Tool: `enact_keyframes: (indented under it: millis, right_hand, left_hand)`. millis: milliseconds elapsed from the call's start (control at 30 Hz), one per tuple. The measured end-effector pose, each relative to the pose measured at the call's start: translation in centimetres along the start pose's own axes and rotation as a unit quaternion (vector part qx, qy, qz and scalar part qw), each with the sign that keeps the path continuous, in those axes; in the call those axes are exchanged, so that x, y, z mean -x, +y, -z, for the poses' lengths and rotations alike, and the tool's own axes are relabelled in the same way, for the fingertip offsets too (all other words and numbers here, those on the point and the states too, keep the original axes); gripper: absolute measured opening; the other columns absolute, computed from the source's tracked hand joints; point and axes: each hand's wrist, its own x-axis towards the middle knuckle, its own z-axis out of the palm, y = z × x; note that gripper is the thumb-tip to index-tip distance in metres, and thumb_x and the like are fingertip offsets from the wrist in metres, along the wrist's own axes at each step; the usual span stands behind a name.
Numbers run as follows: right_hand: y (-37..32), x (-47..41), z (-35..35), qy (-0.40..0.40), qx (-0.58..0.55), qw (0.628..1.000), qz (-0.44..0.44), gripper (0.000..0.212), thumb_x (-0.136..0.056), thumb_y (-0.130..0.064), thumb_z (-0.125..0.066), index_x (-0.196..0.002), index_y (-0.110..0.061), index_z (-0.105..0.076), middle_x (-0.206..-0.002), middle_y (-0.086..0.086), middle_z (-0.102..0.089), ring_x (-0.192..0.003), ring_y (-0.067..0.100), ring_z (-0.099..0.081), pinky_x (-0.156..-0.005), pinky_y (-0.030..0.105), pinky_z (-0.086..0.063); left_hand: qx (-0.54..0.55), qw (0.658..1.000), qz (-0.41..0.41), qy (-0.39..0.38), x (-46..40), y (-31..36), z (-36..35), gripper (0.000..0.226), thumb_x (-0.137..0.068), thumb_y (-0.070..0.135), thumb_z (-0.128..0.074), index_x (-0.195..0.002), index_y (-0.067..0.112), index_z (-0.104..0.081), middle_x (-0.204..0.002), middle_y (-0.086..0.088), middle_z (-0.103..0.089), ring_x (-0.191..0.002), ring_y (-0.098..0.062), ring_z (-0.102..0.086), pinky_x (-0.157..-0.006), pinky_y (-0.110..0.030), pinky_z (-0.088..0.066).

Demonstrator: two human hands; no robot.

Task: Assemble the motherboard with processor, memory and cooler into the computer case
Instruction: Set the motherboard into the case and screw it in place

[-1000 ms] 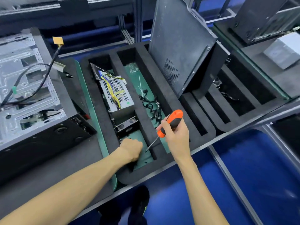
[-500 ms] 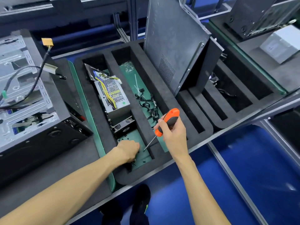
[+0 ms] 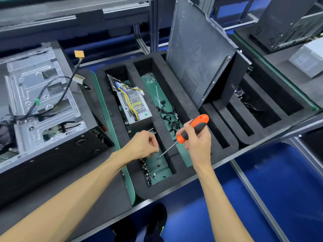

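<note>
Head view: your right hand [image 3: 197, 142] grips an orange-and-black screwdriver [image 3: 191, 128]; your left hand [image 3: 143, 145], fingers curled, contents unclear, hovers over loose screws [image 3: 148, 170] in the black foam tray [image 3: 176, 165]; metal computer case [image 3: 40, 102] lies left, well apart

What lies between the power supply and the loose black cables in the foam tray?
In the head view, a black foam divider wall separates the power supply from the cables.
</note>
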Motion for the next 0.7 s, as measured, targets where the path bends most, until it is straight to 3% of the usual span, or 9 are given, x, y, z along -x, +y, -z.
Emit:
enact_keyframes:
  millis: [67,133,233,333,467,567,700]
  right_hand:
    - [-1.1,-0.2,-0.6,0.014,-0.022,1.000,0.002,0.010,-0.096,-0.014,-0.058,-0.091,-0.007,-0.054,-0.072,0.016,-0.069,-0.050,0.009,-0.051,-0.050,0.013,-0.040]
    - [-2.5,-0.4,-1.2,0.028,-0.044,0.999,0.005,0.010,-0.094,-0.019,-0.058,-0.091,-0.011,-0.053,-0.071,0.013,-0.069,-0.047,0.012,-0.048,-0.045,0.017,-0.036]
    - [-4.7,-0.6,-2.4,0.049,-0.107,0.993,-0.001,0.014,-0.089,-0.023,-0.059,-0.092,-0.011,-0.051,-0.070,0.013,-0.067,-0.040,0.014,-0.038,-0.038,0.021,-0.025]
    - [-7.0,-0.7,-4.0,0.062,-0.189,0.980,-0.004,0.010,-0.091,-0.019,-0.056,-0.087,-0.012,-0.050,-0.067,0.013,-0.065,-0.035,0.014,-0.030,-0.036,0.020,-0.019]
    - [-9.9,-0.4,-7.1,0.060,-0.267,0.962,0.015,0.025,-0.097,-0.015,-0.050,-0.072,-0.012,-0.055,-0.062,0.013,-0.060,-0.033,0.014,-0.027,-0.035,0.021,-0.016]
    - [-11.3,0.1,-10.0,0.058,-0.285,0.957,0.026,0.018,-0.093,-0.018,-0.052,-0.080,-0.010,-0.045,-0.064,0.014,-0.061,-0.034,0.014,-0.029,-0.035,0.020,-0.017]
    - [-12.3,1.4,-14.3,0.042,-0.290,0.955,0.035,0.017,-0.090,-0.022,-0.055,-0.087,-0.008,-0.045,-0.067,0.015,-0.063,-0.035,0.015,-0.032,-0.035,0.019,-0.022]
  left_hand:
    - [0.031,0.999,-0.023,0.019,1.2,0.5,0.9,0.009,-0.075,0.006,-0.066,-0.073,0.015,-0.070,-0.060,0.003,-0.068,-0.052,-0.009,-0.066,-0.052,-0.022,-0.052]
    - [0.093,0.995,-0.037,0.026,2.4,1.0,1.8,0.011,-0.080,0.006,-0.069,-0.078,0.016,-0.073,-0.062,0.005,-0.068,-0.057,-0.010,-0.067,-0.056,-0.020,-0.051]
    - [0.206,0.976,-0.057,0.031,4.3,1.8,3.9,0.011,-0.088,0.008,-0.069,-0.087,0.016,-0.077,-0.072,-0.004,-0.072,-0.070,-0.019,-0.071,-0.075,-0.032,-0.058]
    - [0.263,0.960,-0.091,0.043,6.5,2.8,6.6,0.013,-0.094,0.010,-0.066,-0.095,0.015,-0.078,-0.086,-0.013,-0.073,-0.081,-0.029,-0.072,-0.086,-0.044,-0.055]
    - [0.372,0.918,-0.114,0.082,9.4,3.4,10.0,0.012,-0.093,-0.001,-0.062,-0.098,-0.003,-0.073,-0.082,-0.015,-0.070,-0.072,-0.023,-0.069,-0.071,-0.029,-0.058]
    - [0.446,0.883,-0.103,0.107,11.7,2.8,12.4,0.012,-0.089,-0.007,-0.063,-0.095,-0.004,-0.073,-0.076,-0.013,-0.070,-0.068,-0.020,-0.069,-0.068,-0.026,-0.058]
    - [0.529,0.836,-0.085,0.121,15.0,0.5,15.4,0.016,-0.078,0.000,-0.070,-0.093,-0.003,-0.074,-0.079,-0.016,-0.071,-0.069,-0.019,-0.069,-0.069,-0.026,-0.059]
